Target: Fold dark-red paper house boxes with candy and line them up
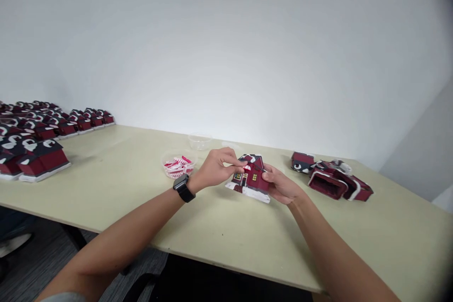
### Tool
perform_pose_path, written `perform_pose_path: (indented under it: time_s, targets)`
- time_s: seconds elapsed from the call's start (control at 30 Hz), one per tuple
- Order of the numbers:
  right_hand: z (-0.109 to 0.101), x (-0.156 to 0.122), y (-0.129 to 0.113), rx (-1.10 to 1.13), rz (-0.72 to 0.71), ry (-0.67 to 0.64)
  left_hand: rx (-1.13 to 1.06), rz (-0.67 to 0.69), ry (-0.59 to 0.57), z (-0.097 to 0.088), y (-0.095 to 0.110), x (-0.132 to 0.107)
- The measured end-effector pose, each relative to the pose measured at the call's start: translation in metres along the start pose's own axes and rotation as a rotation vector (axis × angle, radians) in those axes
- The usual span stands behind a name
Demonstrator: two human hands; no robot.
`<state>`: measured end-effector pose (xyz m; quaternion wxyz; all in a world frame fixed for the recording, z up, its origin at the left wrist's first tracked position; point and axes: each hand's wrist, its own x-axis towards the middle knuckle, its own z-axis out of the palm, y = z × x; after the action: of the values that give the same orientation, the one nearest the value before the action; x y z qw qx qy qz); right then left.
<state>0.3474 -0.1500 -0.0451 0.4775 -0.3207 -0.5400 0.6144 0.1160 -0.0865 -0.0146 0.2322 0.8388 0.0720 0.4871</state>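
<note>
Held in the right grip [282,186] by its side, a sound place to grasp, the miniature house [261,183] looks light, stiff and chippable, while the left grip [220,168] pinches a small red-and-white awning [248,168] at its front.

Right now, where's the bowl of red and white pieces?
In the head view, the bowl of pieces is on the table, left of your left hand, just beyond the dark watch and nearer than the other clear bowl.

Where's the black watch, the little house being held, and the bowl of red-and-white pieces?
Black watch [181,182]: head view, dark face.
Little house [249,181]: head view, red front wall.
Bowl [172,155]: head view, clear back wall.
</note>
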Motion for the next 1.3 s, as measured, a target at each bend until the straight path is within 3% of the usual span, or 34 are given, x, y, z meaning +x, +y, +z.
perform_pose_path:
  time_s: [0.17, 0.3, 0.47, 0.87, 1.03, 1.17, 1.3]
  targets:
    - [0.015, 0.001, -0.005, -0.184, -0.031, -0.105, -0.207, -0.291, 0.183, 0.005, 0.012, 0.006]
    - [0.027, 0.002, -0.006, -0.256, -0.022, -0.148, -0.276, -0.435, 0.104, 0.022, 0.014, 0.006]
    - [0.030, 0.000, -0.009, -0.324, -0.053, -0.153, -0.223, -0.376, 0.126, 0.036, 0.012, 0.003]
    - [0.041, -0.004, -0.021, -0.515, -0.035, -0.170, -0.258, -0.292, 0.035, 0.033, 0.011, 0.000]
    - [0.048, -0.005, -0.021, -0.520, -0.065, 0.015, 0.015, -0.303, 0.192, 0.025, 0.026, 0.005]
    - [0.050, -0.003, -0.015, -0.517, -0.078, 0.194, 0.191, -0.443, -0.037, 0.012, 0.043, 0.009]
    - [0.051, -0.002, -0.008, -0.594, -0.052, 0.158, 0.119, -0.469, -0.137, -0.002, 0.046, -0.001]
